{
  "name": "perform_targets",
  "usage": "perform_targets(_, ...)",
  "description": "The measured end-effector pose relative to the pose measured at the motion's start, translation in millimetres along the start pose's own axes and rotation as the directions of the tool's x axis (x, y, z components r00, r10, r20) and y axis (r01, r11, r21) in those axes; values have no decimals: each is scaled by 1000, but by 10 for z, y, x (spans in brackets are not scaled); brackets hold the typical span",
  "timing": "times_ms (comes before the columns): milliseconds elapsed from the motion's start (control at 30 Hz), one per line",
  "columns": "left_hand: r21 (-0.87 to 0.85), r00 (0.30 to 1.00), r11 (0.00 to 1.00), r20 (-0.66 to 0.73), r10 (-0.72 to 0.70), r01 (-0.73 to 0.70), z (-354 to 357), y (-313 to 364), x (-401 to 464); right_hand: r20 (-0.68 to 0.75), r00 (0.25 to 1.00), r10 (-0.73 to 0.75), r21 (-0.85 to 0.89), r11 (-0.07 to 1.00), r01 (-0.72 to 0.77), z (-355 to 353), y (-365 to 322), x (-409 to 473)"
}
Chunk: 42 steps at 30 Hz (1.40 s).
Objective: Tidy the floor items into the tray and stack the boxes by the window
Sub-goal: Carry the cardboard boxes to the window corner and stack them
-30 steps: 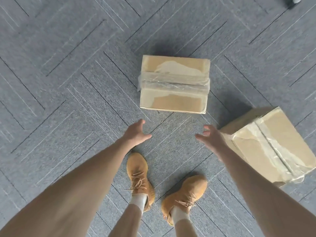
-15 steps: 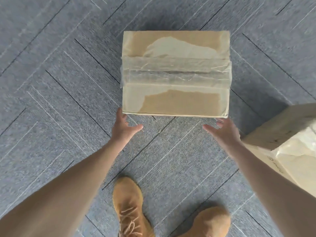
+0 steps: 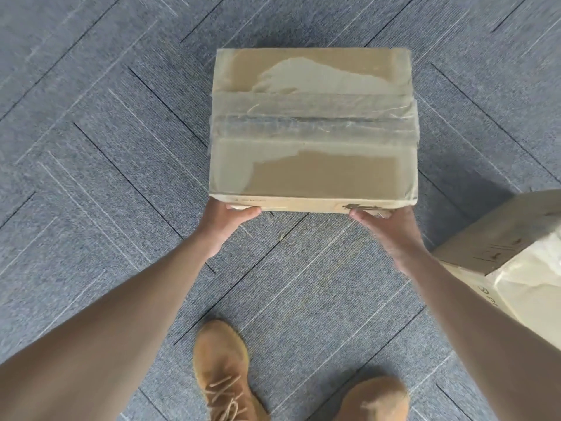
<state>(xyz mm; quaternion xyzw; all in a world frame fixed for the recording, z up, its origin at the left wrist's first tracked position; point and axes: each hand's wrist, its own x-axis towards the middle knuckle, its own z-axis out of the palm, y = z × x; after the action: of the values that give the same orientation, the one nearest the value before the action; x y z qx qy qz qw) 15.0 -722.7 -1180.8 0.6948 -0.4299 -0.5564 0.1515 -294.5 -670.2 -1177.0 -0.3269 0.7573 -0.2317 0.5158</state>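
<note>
While the cardboard box [image 3: 312, 129] sits on the grey carpet [image 3: 91, 147] in the middle of my view, I have both hands at its near side. Its top is crossed left to right by a wide band of clear tape [image 3: 312, 120], with patches where the paper skin is torn away. My left hand [image 3: 226, 221] is at the near left bottom corner, thumb lying along the lower edge and the fingers tucked out of sight under or behind it. My right hand [image 3: 387, 230] is at the near right bottom corner, fingers curled against the edge; I cannot tell how far they reach beneath. A second box [image 3: 513, 253], also taped, stands to the right, just beside my right forearm. Nearest to me, two tan lace-up shoes [image 3: 223, 372] rest on the carpet.
</note>
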Motion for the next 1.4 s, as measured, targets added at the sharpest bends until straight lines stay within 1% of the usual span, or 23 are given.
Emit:
perform_targets(67, -2, 1000, 1000, -3, -6, 6, -83, 98, -114, 0, 1000, -15, -2, 1000, 15, -70, -116, -87)
perform_targets(133, 6, 1000, 1000, 27, -11, 11, -189, 224, -256, -17, 999, -31, -11, 999, 31, -153, -282, -214)
perform_targets(233, 22, 999, 1000, 43, -10, 9, -391, 515, -496, -8, 1000, -28, 19, 999, 29, -267, -591, -422)
perform_targets(400, -27, 999, 999, -32, 27, -28, -903, 1230, -958, 23, 998, -62, -4, 998, 62, -420, -1436, -801)
perform_targets(600, -86, 986, 990, -136, 100, -112, -1716, 2480, -1638, 46, 979, -200, -90, 975, 203, -788, -3022, -1283)
perform_targets(767, -88, 942, 971, -276, 190, -222, -2633, 3725, -2369, 39, 942, -334, -123, 934, 337, -1128, -4694, -1998)
perform_targets(867, -103, 915, 953, -326, 238, -285, -3236, 4501, -2908, 19, 914, -405, -169, 900, 402, -1291, -5708, -2498)
perform_targets(1000, -112, 867, 926, -406, 288, -360, -4143, 5405, -3724, 4, 853, -522, -159, 842, 516, -1436, -7026, -3314)
perform_targets(1100, -65, 816, 921, -490, 306, -385, -4810, 5870, -4406, 10, 807, -591, -131, 799, 587, -1525, -7809, -4058)
perform_targets(1167, -41, 776, 919, -552, 306, -392, -5231, 6121, -4861, 40, 778, -627, -108, 771, 627, -1563, -8265, -4511)
perform_targets(1233, -6, 726, 911, -607, 325, -412, -5550, 6355, -5380, 84, 728, -680, -67, 725, 685, -1578, -8691, -4941)
perform_targets(1300, 25, 635, 887, -689, 350, -462, -5801, 6507, -5969, 111, 665, -738, -27, 667, 745, -1546, -9059, -5428)
perform_targets(1367, 45, 582, 870, -726, 367, -491, -5968, 6604, -6366, 140, 614, -777, 22, 622, 782, -1518, -9311, -5768)
perform_targets(1400, 62, 548, 859, -747, 377, -508, -6053, 6618, -6625, 152, 576, -803, 53, 589, 807, -1503, -9424, -5994)
